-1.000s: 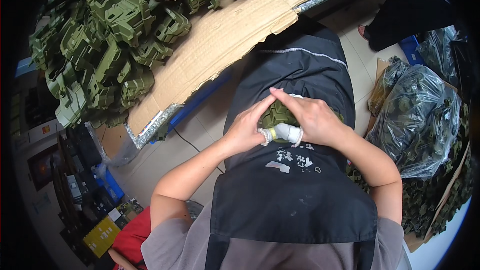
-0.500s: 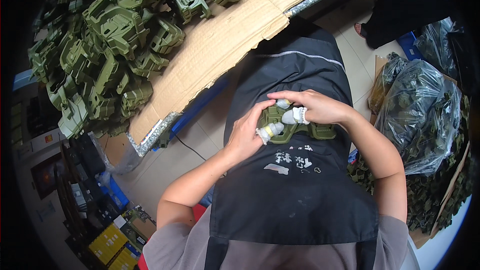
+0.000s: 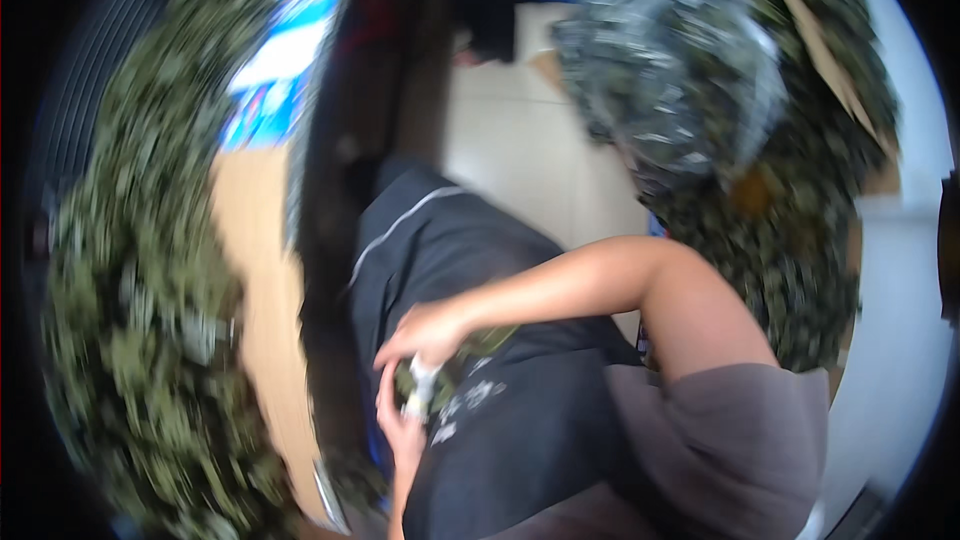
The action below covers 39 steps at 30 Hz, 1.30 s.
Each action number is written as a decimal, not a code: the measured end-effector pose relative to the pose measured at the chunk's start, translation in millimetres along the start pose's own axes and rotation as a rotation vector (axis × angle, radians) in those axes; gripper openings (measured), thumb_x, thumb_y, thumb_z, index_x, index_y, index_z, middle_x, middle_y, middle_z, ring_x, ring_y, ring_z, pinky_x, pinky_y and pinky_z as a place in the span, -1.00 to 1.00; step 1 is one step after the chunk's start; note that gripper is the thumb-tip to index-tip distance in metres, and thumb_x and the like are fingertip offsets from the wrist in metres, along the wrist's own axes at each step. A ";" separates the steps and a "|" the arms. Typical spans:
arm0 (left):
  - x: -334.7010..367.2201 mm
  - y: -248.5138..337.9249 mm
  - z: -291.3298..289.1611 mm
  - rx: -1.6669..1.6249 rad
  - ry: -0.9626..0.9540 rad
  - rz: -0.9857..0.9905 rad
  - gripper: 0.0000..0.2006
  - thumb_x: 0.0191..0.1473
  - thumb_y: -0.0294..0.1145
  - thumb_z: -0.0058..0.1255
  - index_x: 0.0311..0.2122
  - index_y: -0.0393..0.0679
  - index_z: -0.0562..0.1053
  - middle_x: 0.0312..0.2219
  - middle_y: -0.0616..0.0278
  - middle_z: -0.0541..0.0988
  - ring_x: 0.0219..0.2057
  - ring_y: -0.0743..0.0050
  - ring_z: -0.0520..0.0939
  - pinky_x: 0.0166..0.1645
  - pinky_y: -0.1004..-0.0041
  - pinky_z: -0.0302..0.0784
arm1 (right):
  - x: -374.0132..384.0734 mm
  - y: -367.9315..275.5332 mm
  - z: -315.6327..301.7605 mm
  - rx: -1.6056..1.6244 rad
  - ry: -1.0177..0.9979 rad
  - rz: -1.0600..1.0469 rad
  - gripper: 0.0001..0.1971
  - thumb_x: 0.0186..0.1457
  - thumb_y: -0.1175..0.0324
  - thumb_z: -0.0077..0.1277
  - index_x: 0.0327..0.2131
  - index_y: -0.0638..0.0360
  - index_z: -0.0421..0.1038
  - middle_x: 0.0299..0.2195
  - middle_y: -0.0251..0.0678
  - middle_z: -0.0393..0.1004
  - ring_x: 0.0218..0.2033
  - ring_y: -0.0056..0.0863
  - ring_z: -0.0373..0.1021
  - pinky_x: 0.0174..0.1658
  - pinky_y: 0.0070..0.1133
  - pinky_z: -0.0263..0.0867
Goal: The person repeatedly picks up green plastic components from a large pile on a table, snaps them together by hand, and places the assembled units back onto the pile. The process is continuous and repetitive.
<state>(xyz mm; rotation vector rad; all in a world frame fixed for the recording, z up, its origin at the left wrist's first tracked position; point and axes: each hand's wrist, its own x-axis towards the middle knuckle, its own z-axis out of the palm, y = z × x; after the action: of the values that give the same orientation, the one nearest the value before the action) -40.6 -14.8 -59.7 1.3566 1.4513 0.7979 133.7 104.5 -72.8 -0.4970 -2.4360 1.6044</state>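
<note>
On my lap, over a black apron [image 3: 530, 390], lies an olive-green moulded plastic part [image 3: 490, 341], partly hidden by my fingers and blurred. My right hand [image 3: 430, 332] curls over its far side, thumb bent inward. From the near left, my left hand [image 3: 400, 428] closes round the same part, its fingertips close to those of the right. White coverings [image 3: 421, 380] wrap the thumbs. Which face of the part is up cannot be made out.
A cardboard-covered table edge [image 3: 268, 270] runs along my left, heaped with many green plastic parts [image 3: 140, 340]. On the right, a clear plastic bag [image 3: 680, 70] rests on another heap of green parts [image 3: 800, 270]. A person's dark-clothed leg [image 3: 485, 0] stands beyond.
The view has swung to the right and is smeared, so table and hands appear further left. Both hands still hold the green plastic part on my lap.
</note>
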 end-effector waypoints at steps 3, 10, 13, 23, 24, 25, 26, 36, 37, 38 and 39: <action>15.2 11.6 2.4 0.002 -0.067 0.051 -0.46 -0.12 -0.57 0.00 0.07 -0.33 0.25 -0.02 0.04 0.39 0.03 0.32 0.37 0.14 0.40 0.17 | -2.9 5.7 7.3 -0.053 0.164 0.019 -0.44 -0.20 0.42 -0.03 0.01 0.15 0.28 -0.21 -0.08 0.47 -0.17 -0.12 0.38 -0.12 -0.36 0.30; 44.4 37.2 -10.2 -0.117 -0.376 -0.006 -0.22 -0.22 -0.57 0.06 0.19 -0.25 0.03 0.10 0.02 0.19 0.12 0.24 0.24 0.19 0.30 0.09 | -18.4 -8.4 8.4 -0.009 0.360 0.099 -0.31 -0.23 0.44 0.01 0.10 0.18 0.12 -0.23 0.09 0.40 -0.15 -0.01 0.33 -0.13 -0.29 0.27; 51.8 22.5 -19.6 -0.134 -0.350 -0.020 -0.22 -0.23 -0.57 0.06 0.18 -0.24 0.04 0.08 0.01 0.22 0.13 0.23 0.23 0.19 0.30 0.09 | -21.5 -24.2 13.1 -0.154 0.426 0.132 -0.32 -0.24 0.41 0.04 0.07 0.29 0.13 -0.43 0.07 0.45 -0.29 -0.04 0.40 -0.28 -0.28 0.32; 54.6 18.8 -0.8 -0.138 -0.221 -0.061 -0.29 -0.16 -0.52 0.09 0.16 -0.21 0.09 0.03 0.06 0.26 0.04 0.28 0.30 0.10 0.36 0.20 | -3.9 5.1 44.9 -0.501 0.603 -0.015 -0.49 -0.09 0.31 -0.13 -0.02 0.36 0.24 -0.70 -0.23 0.38 -0.67 -0.24 0.37 -0.63 -0.37 0.25; 56.5 18.4 0.7 -0.139 -0.222 -0.063 -0.29 -0.16 -0.52 0.09 0.16 -0.21 0.09 0.02 0.07 0.27 0.04 0.29 0.31 0.09 0.36 0.20 | -16.5 -6.5 34.1 -0.347 0.560 0.015 -0.48 -0.12 0.36 -0.11 0.00 0.32 0.23 -0.65 -0.21 0.41 -0.63 -0.19 0.39 -0.58 -0.35 0.29; 56.6 20.1 -0.8 -0.131 -0.233 -0.061 -0.29 -0.16 -0.53 0.09 0.15 -0.21 0.09 0.02 0.07 0.27 0.03 0.29 0.31 0.09 0.37 0.21 | -21.9 -9.2 30.4 -0.313 0.586 0.019 -0.47 -0.15 0.40 -0.10 0.01 0.29 0.23 -0.59 -0.17 0.42 -0.56 -0.18 0.40 -0.51 -0.35 0.30; 59.4 22.2 0.1 -0.130 -0.243 -0.055 -0.29 -0.16 -0.53 0.09 0.15 -0.20 0.09 0.01 0.08 0.27 0.03 0.30 0.31 0.08 0.37 0.21 | -26.1 -11.3 27.0 -0.277 0.613 0.023 -0.45 -0.17 0.45 -0.08 0.02 0.26 0.23 -0.54 -0.14 0.43 -0.49 -0.16 0.41 -0.45 -0.35 0.32; 104.5 75.2 42.0 -0.096 -0.449 -0.027 -0.32 -0.15 -0.55 0.07 0.14 -0.17 0.12 -0.04 0.13 0.30 -0.04 0.35 0.33 0.02 0.41 0.25 | -253.9 39.9 33.0 1.454 1.400 -0.433 -0.51 0.04 0.52 -0.06 0.09 0.07 0.19 -0.05 -0.34 0.37 -0.04 -0.49 0.30 0.00 -0.51 0.24; 111.9 80.2 55.2 -0.104 -0.508 -0.039 -0.32 -0.15 -0.55 0.07 0.14 -0.17 0.12 -0.05 0.13 0.30 -0.04 0.36 0.33 0.02 0.42 0.25 | -273.1 38.5 61.8 1.425 1.593 -0.326 -0.52 0.04 0.49 -0.07 0.08 0.06 0.20 -0.05 -0.34 0.37 -0.03 -0.48 0.30 0.00 -0.48 0.22; 117.6 86.7 69.2 -0.113 -0.548 -0.046 -0.32 -0.15 -0.56 0.07 0.14 -0.16 0.12 -0.06 0.14 0.30 -0.05 0.37 0.34 0.01 0.42 0.25 | -290.5 32.9 84.7 1.333 1.739 -0.150 -0.54 0.04 0.47 -0.07 0.07 0.05 0.22 -0.04 -0.34 0.37 -0.02 -0.46 0.29 0.01 -0.44 0.19; 121.7 94.8 79.4 -0.120 -0.584 -0.038 -0.32 -0.15 -0.56 0.07 0.14 -0.16 0.13 -0.06 0.14 0.30 -0.06 0.37 0.34 0.01 0.42 0.26 | -307.5 20.7 101.4 1.217 1.859 0.046 -0.55 0.03 0.45 -0.08 0.06 0.04 0.23 -0.04 -0.34 0.37 -0.01 -0.44 0.28 0.01 -0.40 0.17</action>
<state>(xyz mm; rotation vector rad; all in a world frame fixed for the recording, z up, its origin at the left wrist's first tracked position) 76.2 108.3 -23.3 1.3221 0.9504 0.4030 389.0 -89.3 -122.8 -0.9907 -0.0601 1.1423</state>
